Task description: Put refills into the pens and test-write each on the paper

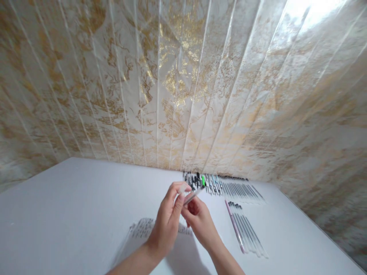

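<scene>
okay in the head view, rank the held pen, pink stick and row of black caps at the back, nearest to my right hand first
1. Pen: in the right hand.
2. Pink stick: to the hand's right.
3. Black caps: far back on the table.

Table: white, plain top. Along far edge, left to right: cluster of dark pens; bright green piece; slim pens, pale with blue and black; clear thin tubes, side by side, row of small black pieces behind. Nearer, right side: long pinkish pen, slanted; beside it, black caps, thin rods. Front: pale flat item, dark markings, partly hidden.
</scene>
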`<state>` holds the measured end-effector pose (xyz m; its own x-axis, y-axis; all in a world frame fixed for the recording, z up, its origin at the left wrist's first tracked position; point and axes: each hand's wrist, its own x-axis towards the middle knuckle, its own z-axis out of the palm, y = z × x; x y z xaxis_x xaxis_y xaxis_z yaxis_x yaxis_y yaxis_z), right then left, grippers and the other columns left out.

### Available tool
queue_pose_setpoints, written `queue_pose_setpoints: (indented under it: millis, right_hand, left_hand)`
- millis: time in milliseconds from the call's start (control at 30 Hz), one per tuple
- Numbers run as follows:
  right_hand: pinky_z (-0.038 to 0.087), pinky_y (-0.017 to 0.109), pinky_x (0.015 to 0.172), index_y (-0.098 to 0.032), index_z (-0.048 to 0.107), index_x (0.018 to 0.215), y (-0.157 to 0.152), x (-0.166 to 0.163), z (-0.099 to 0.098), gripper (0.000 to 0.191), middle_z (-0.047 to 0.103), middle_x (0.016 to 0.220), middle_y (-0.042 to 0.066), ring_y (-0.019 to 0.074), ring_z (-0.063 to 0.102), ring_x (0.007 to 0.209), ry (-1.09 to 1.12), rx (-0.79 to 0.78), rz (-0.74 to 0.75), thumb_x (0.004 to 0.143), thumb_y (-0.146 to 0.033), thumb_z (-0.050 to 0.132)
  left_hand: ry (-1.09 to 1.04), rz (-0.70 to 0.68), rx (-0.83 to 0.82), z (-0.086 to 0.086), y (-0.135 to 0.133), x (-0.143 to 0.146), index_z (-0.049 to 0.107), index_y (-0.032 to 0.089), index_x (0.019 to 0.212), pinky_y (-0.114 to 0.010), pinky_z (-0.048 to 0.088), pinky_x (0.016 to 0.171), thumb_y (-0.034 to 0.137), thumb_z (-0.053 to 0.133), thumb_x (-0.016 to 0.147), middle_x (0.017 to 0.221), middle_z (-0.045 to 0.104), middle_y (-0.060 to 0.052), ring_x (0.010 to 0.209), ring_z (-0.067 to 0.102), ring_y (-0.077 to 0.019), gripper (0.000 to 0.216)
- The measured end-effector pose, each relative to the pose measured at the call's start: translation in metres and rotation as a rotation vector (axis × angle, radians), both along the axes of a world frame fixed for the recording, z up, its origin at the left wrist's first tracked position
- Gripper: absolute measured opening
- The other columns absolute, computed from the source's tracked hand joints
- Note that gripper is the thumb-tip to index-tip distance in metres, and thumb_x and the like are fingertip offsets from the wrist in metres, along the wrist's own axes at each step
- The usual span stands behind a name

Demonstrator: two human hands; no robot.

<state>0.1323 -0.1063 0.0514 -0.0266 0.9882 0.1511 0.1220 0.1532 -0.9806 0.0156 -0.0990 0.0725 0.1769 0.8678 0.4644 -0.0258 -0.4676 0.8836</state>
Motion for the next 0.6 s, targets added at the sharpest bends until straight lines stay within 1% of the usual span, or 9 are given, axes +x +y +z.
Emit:
queue_pose_setpoints:
  millis: [67,133,200,267,300,333,400,467,600]
  right_hand:
    - [0.028,0.022,0.050,-0.021,0.043,0.071,-0.012,0.007,0.009,0.016,0.037,0.058,-0.008,0.0099,0.034,0.052,-0.102,0.018,-0.058,0.080,-0.025,0.056]
    - [0.028,0.022,0.051,-0.022,0.041,0.070,-0.028,0.013,0.014,0.017,0.038,0.058,-0.008,0.0101,0.034,0.053,-0.177,0.013,-0.069,0.081,-0.024,0.055]
    - [0.029,0.022,0.051,-0.022,0.041,0.071,-0.045,0.015,0.016,0.016,0.041,0.058,-0.007,0.0103,0.036,0.053,-0.236,-0.021,-0.044,0.082,-0.025,0.053]
    - [0.029,0.022,0.050,-0.021,0.044,0.071,-0.057,0.013,0.015,0.014,0.044,0.057,-0.006,0.0107,0.038,0.053,-0.287,-0.050,-0.044,0.082,-0.026,0.052]
    - [0.029,0.022,0.050,-0.020,0.046,0.071,-0.061,0.012,0.014,0.013,0.045,0.057,-0.006,0.0108,0.039,0.053,-0.298,-0.058,-0.056,0.081,-0.026,0.052]
    - [0.030,0.022,0.050,-0.020,0.047,0.072,-0.063,0.010,0.012,0.012,0.046,0.058,-0.005,0.0110,0.040,0.053,-0.296,-0.064,-0.069,0.081,-0.026,0.052]
    - [0.031,0.022,0.051,-0.020,0.049,0.074,-0.061,0.007,0.007,0.011,0.048,0.061,-0.004,0.0113,0.042,0.054,-0.266,-0.078,-0.069,0.082,-0.027,0.052]
    - [0.032,0.022,0.051,-0.020,0.050,0.074,-0.054,0.004,-0.001,0.010,0.049,0.062,-0.004,0.0115,0.043,0.054,-0.234,-0.090,-0.067,0.081,-0.026,0.053]
    - [0.031,0.023,0.049,-0.020,0.049,0.068,-0.034,-0.001,-0.026,0.011,0.047,0.056,-0.005,0.0118,0.041,0.051,-0.234,-0.094,-0.131,0.076,-0.024,0.056]
  left_hand:
    - [0.074,0.029,0.096,0.000,0.006,-0.016,0.054,0.021,0.104,-0.033,0.036,0.101,0.031,0.033,0.099,0.119,0.055,-0.008,0.115,0.050,-0.0211,0.023]
    - [0.250,-0.079,0.138,-0.011,0.012,-0.036,0.054,0.022,0.101,-0.032,0.040,0.096,0.030,0.033,0.099,0.107,0.058,-0.006,0.106,0.054,-0.0201,0.023]
    - [0.470,-0.216,0.139,-0.029,0.014,-0.054,0.055,0.023,0.097,-0.030,0.044,0.088,0.027,0.031,0.098,0.098,0.060,-0.003,0.096,0.056,-0.0190,0.024]
    - [0.647,-0.263,0.181,-0.051,0.012,-0.065,0.055,0.023,0.097,-0.032,0.043,0.088,0.023,0.032,0.097,0.103,0.060,-0.003,0.097,0.055,-0.0192,0.023]
    - [0.722,-0.227,0.189,-0.061,0.010,-0.067,0.055,0.023,0.096,-0.033,0.042,0.089,0.020,0.033,0.096,0.106,0.060,-0.003,0.099,0.054,-0.0196,0.022]
    - [0.780,-0.157,0.197,-0.070,0.007,-0.067,0.055,0.023,0.096,-0.036,0.041,0.091,0.017,0.036,0.094,0.110,0.059,-0.004,0.102,0.052,-0.0208,0.020]
    - [0.866,-0.021,0.178,-0.080,0.003,-0.062,0.055,0.022,0.095,-0.038,0.039,0.091,0.013,0.038,0.091,0.113,0.057,-0.005,0.105,0.050,-0.0220,0.020]
    - [0.909,0.040,0.171,-0.081,0.003,-0.052,0.055,0.021,0.094,-0.039,0.039,0.090,0.011,0.039,0.090,0.114,0.056,-0.005,0.105,0.049,-0.0222,0.020]
    - [0.918,0.031,0.208,-0.076,0.011,-0.037,0.055,0.020,0.095,-0.040,0.039,0.089,0.007,0.039,0.089,0.111,0.056,-0.005,0.102,0.048,-0.0222,0.021]
